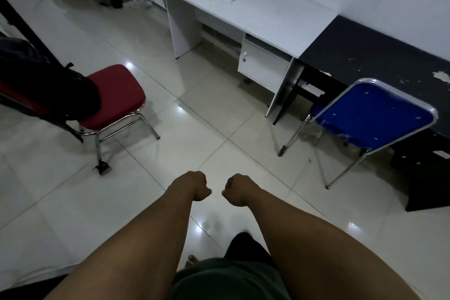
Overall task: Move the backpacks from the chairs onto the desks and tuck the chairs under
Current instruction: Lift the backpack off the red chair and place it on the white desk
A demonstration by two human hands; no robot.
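A black backpack with a red stripe along its side (46,91) lies on the padded red seat of a chrome-legged chair (117,95) at the left of the room, standing well out on the pale glossy floor tiles (194,114). The bag is bulky and dark, its rounded end resting on the near-left part of the cushion while the rest of it runs off to the left, so its long axis lies roughly left to right, tilted a little upward toward the far left; the frame cuts off that end, and its straps and pockets are too dim to make out. Far across the floor stands a white laminate desk with a small locked cabinet door (246,5), its top bare but for a few dark marks, and just right of it, touching end to end, a black desk with chipped paint (379,56). A blue folding chair with a silver metal frame (372,114) stands at the black desk, its backrest toward the person; its seat is mostly hidden behind that backrest. Near the bottom, two bare forearms reach forward over the tiles, the left hand (196,185) and right hand (237,189) both curled into loose fists, close together, gripping nothing.
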